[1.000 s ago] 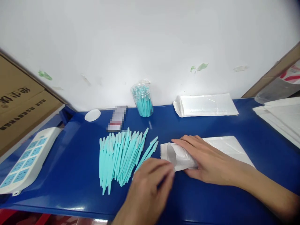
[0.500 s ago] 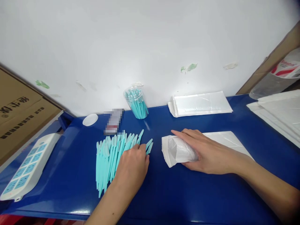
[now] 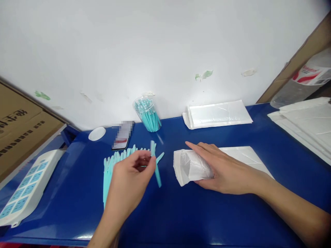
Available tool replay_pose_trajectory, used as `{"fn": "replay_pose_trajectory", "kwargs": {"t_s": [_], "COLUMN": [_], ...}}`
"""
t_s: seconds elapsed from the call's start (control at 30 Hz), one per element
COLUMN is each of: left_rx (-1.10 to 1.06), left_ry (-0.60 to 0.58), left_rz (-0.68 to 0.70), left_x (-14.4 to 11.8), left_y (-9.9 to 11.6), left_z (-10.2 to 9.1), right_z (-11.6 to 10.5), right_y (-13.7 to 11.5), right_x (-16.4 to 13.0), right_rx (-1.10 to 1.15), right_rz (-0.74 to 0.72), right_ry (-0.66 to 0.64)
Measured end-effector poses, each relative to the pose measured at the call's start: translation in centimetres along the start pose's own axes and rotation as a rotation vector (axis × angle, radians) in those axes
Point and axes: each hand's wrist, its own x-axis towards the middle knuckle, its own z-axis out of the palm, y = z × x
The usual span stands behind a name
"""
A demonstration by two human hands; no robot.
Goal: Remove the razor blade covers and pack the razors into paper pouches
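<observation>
Left hand (image 3: pixel 129 181) is up off the blue table (image 3: pixel 207 220), fingers pinched together on a single teal stick (image 3: pixel 155 164), which hangs tilted, its upper end above the fingertips and its lower end pointing down toward the table. Just behind and below those fingers lies the pile of teal sticks (image 3: pixel 111 167), fanned out flat, partly hidden by the hand itself. Right hand (image 3: pixel 222 168) lies on a white bag (image 3: pixel 188 167), fingers curled over and closed on it, the bag's open mouth facing the stick, with a small gap between the two. Under the right wrist, a flat sheet of white bags (image 3: pixel 248 156) rests on the table. Beyond the left fingertips stands a clear jar (image 3: pixel 148 113) packed with more teal sticks, against the wall. Beyond the right fingers, a stack of clear bags (image 3: pixel 217 113). Far off to the left, a white power strip (image 3: pixel 28 187) at the table edge.
</observation>
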Motion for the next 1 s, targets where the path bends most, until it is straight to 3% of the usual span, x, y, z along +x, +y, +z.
{"fn": "replay_pose_trajectory", "kwargs": {"t_s": [0.1,0.17,0.27,0.3,0.4,0.43,0.5,0.6,0.63,0.7,0.8,0.9,1.0], "left_rx": [-0.566,-0.732,-0.702,-0.675,-0.562,-0.528,-0.517,-0.576,-0.554,-0.462,-0.333,-0.283,-0.071], "left_ry": [0.256,0.291,0.248,0.297,0.627,0.687,0.622,0.23,0.149,0.141,0.295,0.199,0.199], "left_rz": [-0.134,-0.178,-0.159,-0.155,-0.227,-0.251,-0.231,-0.068,-0.015,0.073,0.224,0.389,0.391], "left_x": [-0.8,-1.3,-2.4,-2.8,-4.0,-4.3,-4.4,-4.1,-4.0,-4.1,-4.9,-5.0,-3.7], "left_y": [0.3,0.9,1.5,1.5,1.1,0.9,0.9,1.7,2.1,2.5,2.5,1.5,0.0], "left_z": [0.0,0.7,1.1,0.8,-0.5,-0.8,-0.6,1.4,2.2,3.6,4.6,4.1,2.8], "right_z": [0.1,0.3,0.7,0.8,1.0,1.0,1.1,1.3,1.4,1.4,1.3,1.2,0.6], "right_y": [-0.7,-1.1,-1.6,-1.6,-1.6,-1.6,-1.7,-2.0,-2.0,-1.9,-1.5,-1.2,-1.2], "right_x": [0.1,0.2,0.4,0.4,0.6,0.7,0.8,0.9,0.8,0.6,0.2,0.1,0.5], "right_rx": [0.041,0.055,0.052,0.047,0.02,0.014,0.006,-0.006,-0.015,-0.031,-0.022,-0.008,-0.017], "right_rz": [-0.003,-0.006,-0.016,-0.016,0.006,0.015,0.017,-0.025,-0.042,-0.058,-0.072,-0.116,-0.103], "right_ry": [0.017,0.043,0.099,0.104,0.065,0.05,0.05,0.118,0.141,0.157,0.137,0.12,0.064]}}
